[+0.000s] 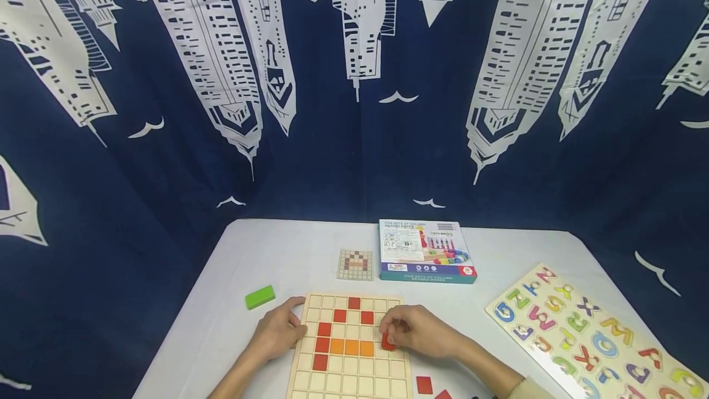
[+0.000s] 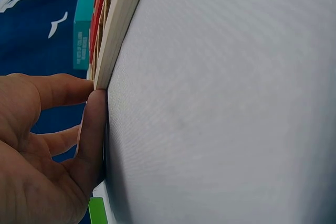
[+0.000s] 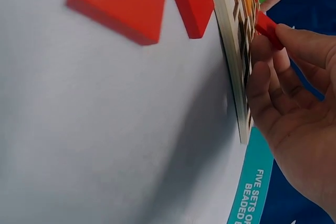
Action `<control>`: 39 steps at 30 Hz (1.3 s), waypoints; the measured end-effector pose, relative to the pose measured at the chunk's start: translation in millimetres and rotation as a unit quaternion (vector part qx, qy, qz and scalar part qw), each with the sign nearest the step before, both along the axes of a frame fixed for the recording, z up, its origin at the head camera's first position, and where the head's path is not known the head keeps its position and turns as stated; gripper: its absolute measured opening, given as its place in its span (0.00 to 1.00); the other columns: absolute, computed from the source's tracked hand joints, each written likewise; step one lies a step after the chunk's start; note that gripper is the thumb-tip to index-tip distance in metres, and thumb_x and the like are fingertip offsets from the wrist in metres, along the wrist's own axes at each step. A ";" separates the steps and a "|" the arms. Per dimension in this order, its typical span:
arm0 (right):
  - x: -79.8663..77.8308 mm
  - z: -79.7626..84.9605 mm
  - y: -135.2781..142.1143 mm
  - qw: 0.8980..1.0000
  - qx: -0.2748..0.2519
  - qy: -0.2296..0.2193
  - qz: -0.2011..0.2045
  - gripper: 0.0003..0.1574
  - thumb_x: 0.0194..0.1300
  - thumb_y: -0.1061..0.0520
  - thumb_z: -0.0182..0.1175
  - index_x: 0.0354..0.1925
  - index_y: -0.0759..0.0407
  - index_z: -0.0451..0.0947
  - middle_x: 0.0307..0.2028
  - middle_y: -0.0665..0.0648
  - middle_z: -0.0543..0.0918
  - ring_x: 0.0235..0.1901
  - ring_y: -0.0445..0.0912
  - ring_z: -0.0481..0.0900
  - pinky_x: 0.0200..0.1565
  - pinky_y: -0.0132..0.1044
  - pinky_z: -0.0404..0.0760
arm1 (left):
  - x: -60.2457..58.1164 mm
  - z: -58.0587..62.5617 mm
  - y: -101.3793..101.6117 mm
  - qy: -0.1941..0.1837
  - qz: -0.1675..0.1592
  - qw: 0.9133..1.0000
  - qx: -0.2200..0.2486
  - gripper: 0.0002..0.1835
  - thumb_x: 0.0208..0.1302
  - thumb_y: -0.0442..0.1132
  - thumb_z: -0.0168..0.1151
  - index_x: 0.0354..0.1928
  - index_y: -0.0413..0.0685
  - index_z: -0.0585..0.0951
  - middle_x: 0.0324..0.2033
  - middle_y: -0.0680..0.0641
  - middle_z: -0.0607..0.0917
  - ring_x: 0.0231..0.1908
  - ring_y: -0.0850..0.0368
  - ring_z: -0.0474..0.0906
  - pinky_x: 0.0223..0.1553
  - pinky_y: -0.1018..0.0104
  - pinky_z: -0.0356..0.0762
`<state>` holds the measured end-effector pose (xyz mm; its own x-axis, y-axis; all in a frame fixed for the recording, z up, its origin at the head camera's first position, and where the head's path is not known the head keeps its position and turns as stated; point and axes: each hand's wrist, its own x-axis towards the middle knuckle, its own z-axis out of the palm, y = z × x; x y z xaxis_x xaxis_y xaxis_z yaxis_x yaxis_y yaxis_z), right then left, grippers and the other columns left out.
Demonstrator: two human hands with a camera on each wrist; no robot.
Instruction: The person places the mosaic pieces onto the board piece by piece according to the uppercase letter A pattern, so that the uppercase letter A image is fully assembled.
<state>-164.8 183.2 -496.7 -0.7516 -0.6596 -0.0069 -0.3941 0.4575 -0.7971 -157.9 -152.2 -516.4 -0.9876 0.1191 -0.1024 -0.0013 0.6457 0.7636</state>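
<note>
A wooden grid board (image 1: 332, 382) carries several red tiles (image 1: 324, 329) and a row of three orange tiles (image 1: 351, 347). At its upper left edge rests my left hand (image 1: 275, 329), thumb and forefinger touching the side of the board a little apart; the left wrist view shows both tips at the pale board edge (image 2: 116, 32). My right hand (image 1: 423, 331) pinches a red square tile (image 1: 388, 342) between thumb and fingers, over the right side of the grid. In the right wrist view this red tile (image 3: 269, 29) is tilted, close over the board.
Loose red tiles (image 1: 424, 385) lie to the right of the board. Behind it are a small pattern card (image 1: 355, 265) and a flat toy box (image 1: 428, 251). A green block (image 1: 260, 297) sits at left, an alphabet puzzle board (image 1: 587, 340) at right. A dark curtain (image 1: 360, 159) hangs behind the table.
</note>
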 end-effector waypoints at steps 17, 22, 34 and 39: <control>-19.2 -5.4 -14.0 0.998 0.028 0.022 -0.042 0.09 0.65 0.63 0.64 0.39 0.49 0.83 0.30 0.45 0.80 0.30 0.36 0.75 0.35 0.30 0.77 | -1.8 0.9 1.1 -0.002 0.001 1.000 0.004 0.36 0.53 0.32 0.69 0.67 0.36 0.72 0.27 0.48 0.79 0.21 0.58 0.78 0.23 0.62 0.75; -17.8 -6.6 -15.1 0.998 0.027 0.022 -0.043 0.09 0.65 0.63 0.64 0.38 0.48 0.83 0.30 0.45 0.81 0.30 0.35 0.75 0.35 0.30 0.77 | -1.7 -0.6 1.0 -0.006 0.001 1.000 0.006 0.36 0.53 0.32 0.69 0.67 0.36 0.72 0.27 0.48 0.79 0.22 0.58 0.78 0.23 0.62 0.75; -14.6 -7.5 -18.2 0.997 0.046 0.046 -0.043 0.06 0.63 0.61 0.67 0.36 0.49 0.83 0.29 0.42 0.79 0.28 0.34 0.74 0.32 0.29 0.76 | 0.0 -0.9 0.2 -0.002 0.003 1.000 0.010 0.36 0.53 0.32 0.70 0.67 0.37 0.72 0.27 0.48 0.79 0.21 0.58 0.78 0.23 0.62 0.75; -13.5 -6.1 -19.7 0.995 0.062 0.058 -0.043 0.06 0.62 0.61 0.68 0.37 0.51 0.85 0.31 0.41 0.78 0.30 0.33 0.73 0.34 0.29 0.77 | 0.0 -1.7 -0.3 -0.001 0.003 1.000 0.012 0.36 0.53 0.33 0.70 0.67 0.36 0.72 0.27 0.48 0.79 0.21 0.58 0.78 0.23 0.62 0.75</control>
<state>-178.3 163.5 -502.7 -0.8054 -0.5927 0.0058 -0.4354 0.5850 -0.6843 -157.9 -152.4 -518.1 -0.9882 0.1152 -0.1009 -0.0064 0.6270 0.7790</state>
